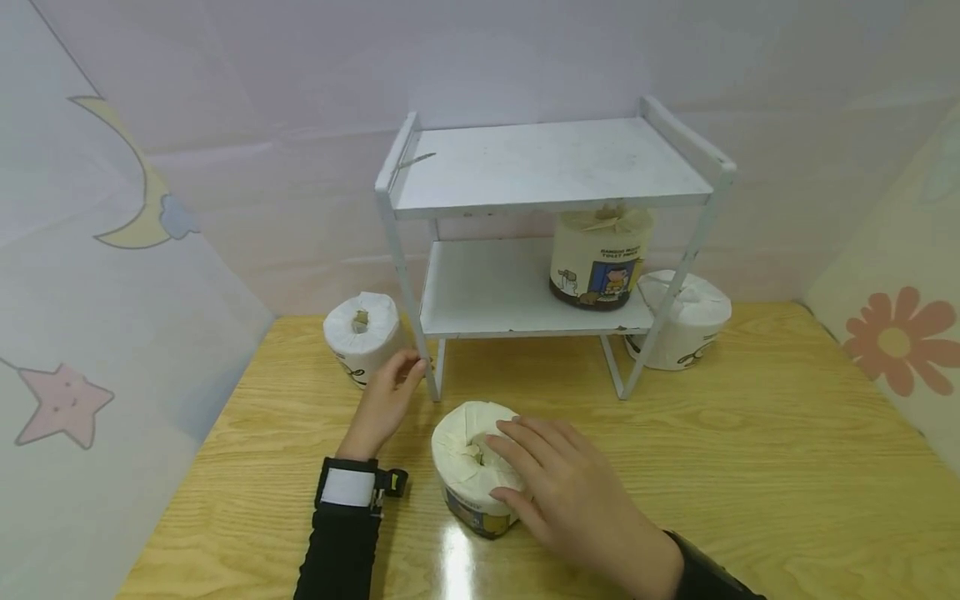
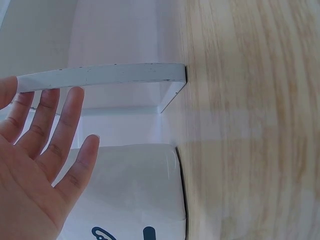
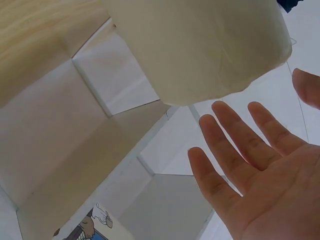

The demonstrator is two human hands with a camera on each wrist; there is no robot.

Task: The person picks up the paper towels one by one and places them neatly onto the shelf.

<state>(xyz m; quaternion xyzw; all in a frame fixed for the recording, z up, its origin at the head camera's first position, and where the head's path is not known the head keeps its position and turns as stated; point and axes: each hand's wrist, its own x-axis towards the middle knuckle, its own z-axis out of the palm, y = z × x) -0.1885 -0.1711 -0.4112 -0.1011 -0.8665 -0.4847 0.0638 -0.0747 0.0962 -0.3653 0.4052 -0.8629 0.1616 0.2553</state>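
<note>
I face the white rack [image 1: 540,162] on the worktop [image 1: 787,467], and my left hand [image 1: 382,404] is at the rack's front left leg [image 2: 115,75], thumb on one side and fingers on the other, a light hold that I judge helps steady the frame. My right hand [image 1: 573,492] is wide, its fingers apart and nearly straight over the upper edge of the near roll [image 1: 459,462], which stands upright in front of the rack; whether skin meets wrapper I cannot tell, but I grip nothing there. That spread probably suits so broad a round body. On the rack's lower shelf [image 1: 487,287], toward its right end, the labelled roll [image 1: 585,258] stands upright, perhaps turned so that its pictured side faces forward. The left roll [image 1: 367,346] stands just beside the rack's left legs and the right roll [image 1: 693,321] near its right ones, both on end, presumably because flat bases keep them from wandering off.
</note>
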